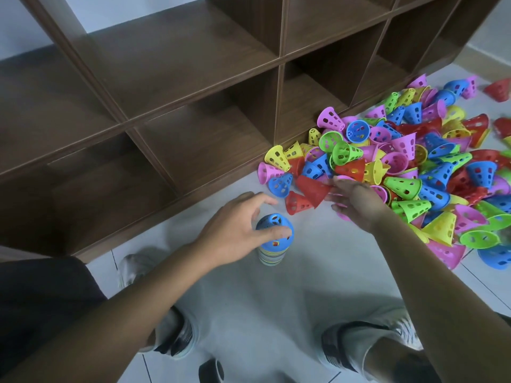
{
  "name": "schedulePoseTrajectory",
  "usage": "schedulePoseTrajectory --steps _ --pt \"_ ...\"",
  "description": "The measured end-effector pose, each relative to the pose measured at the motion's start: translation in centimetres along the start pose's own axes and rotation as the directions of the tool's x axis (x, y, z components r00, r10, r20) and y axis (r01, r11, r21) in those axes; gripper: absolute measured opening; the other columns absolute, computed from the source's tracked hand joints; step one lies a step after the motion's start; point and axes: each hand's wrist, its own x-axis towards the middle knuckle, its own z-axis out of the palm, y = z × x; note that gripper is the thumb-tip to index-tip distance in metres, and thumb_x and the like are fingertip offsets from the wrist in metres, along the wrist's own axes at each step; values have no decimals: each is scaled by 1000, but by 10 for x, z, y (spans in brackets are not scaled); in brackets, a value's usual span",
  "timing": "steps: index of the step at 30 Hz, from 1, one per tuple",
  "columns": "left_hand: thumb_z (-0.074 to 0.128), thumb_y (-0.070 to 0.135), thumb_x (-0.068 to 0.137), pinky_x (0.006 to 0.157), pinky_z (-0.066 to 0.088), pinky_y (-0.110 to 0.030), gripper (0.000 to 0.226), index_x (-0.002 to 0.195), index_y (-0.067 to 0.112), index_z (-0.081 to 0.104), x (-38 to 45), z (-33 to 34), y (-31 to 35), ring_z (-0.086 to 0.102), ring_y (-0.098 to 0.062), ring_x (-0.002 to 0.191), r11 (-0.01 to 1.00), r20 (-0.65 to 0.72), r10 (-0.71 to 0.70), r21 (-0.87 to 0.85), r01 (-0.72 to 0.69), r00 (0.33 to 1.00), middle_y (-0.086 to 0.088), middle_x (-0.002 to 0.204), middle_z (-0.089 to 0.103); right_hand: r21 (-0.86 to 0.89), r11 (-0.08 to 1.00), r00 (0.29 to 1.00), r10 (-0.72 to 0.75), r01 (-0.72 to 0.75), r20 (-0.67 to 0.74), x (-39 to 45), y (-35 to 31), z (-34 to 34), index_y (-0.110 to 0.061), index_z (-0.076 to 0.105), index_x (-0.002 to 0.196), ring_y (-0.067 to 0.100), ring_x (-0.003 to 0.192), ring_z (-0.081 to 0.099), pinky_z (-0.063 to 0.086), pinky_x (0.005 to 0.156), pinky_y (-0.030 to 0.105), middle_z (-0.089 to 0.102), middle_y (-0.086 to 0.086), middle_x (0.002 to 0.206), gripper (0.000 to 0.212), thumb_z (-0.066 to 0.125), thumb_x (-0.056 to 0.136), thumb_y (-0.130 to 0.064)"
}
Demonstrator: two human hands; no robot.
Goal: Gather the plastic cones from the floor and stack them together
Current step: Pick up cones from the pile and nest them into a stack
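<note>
— While our left hand (237, 225) curls round the stack (273, 244) on the floor, steadying it, why reach right?
— Our right hand (356, 199), fingers spread, touches a red cone (313, 189) at the pile (409, 167).

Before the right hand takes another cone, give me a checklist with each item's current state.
1. Stack upright on the floor, blue cone on top: ok.
2. Left hand steadying the stack, fingers around the top cone: ok.
3. Right hand free to take a cone: cannot tell; something pink shows under its fingers.
4. Red cone at the right fingertips, at the pile's near edge: ok.
5. Grip closed on the red cone: not ok, fingers are spread.
6. Floor between pile and stack clear: ok.
</note>
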Motion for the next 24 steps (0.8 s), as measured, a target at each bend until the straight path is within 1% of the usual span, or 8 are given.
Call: schedulePoseTrajectory --steps 3,6,10,14,16,19,22,24 --pt "59 75 73 66 39 -28 57 116 38 62 4 -8 5 47 -6 69 997 -111 22 -76 -31 994 10 78 44 73 996 988 -66 56 143 -14 -20 7 -14 71 110 20 92 64 48 84 31 68 5 98 31 50 102 -35" --pt "61 72 76 71 47 -34 60 123 35 57 10 -15 9 49 -3 71 996 -251 22 -82 -44 968 12 87 50 113 988 959 -133 107 250 -28 -38 22 -18 76 97 17 83 65 51 79 29 70 5 94 30 53 98 -37" --pt "61 75 73 80 53 -37 83 141 29 47 14 -23 13 49 0 88 998 -303 -14 -70 -8 953 17 103 46 167 978 897 -181 122 404 -42 -53 42 -12 73 99 26 94 66 51 92 40 72 11 100 31 53 96 -35" --pt "63 67 78 80 53 -42 56 120 31 63 14 -26 16 56 -11 86 990 -297 21 -124 -60 955 14 99 50 176 976 838 -202 128 508 -49 -57 59 -12 72 102 33 103 64 40 107 55 70 15 108 33 52 96 -36" --pt "67 60 82 78 51 -47 40 109 30 66 13 -26 15 58 -18 84 986 -304 28 -149 -76 952 10 95 52 194 973 822 -209 123 530 -49 -58 63 -11 71 104 33 103 65 40 107 56 69 17 110 33 50 97 -36" --pt "68 58 84 76 51 -49 37 101 26 64 13 -29 14 60 -21 85 985 -313 34 -150 -84 949 7 94 54 199 972 828 -210 121 520 -43 -56 65 -13 72 103 35 103 64 42 105 55 69 19 110 33 51 97 -37" --pt "64 61 84 75 51 -46 41 92 21 61 11 -31 14 60 -18 84 987 -300 61 -124 -102 952 8 91 54 168 980 886 -168 104 433 -27 -46 64 -17 72 103 35 99 59 43 95 48 69 16 104 34 52 98 -44" --pt "61 64 86 73 51 -46 43 87 22 58 10 -34 12 58 -17 83 992 -283 80 -71 -104 956 8 88 53 106 991 936 -112 81 333 -14 -35 60 -16 69 107 26 87 66 47 84 38 73 10 97 36 50 100 -45"
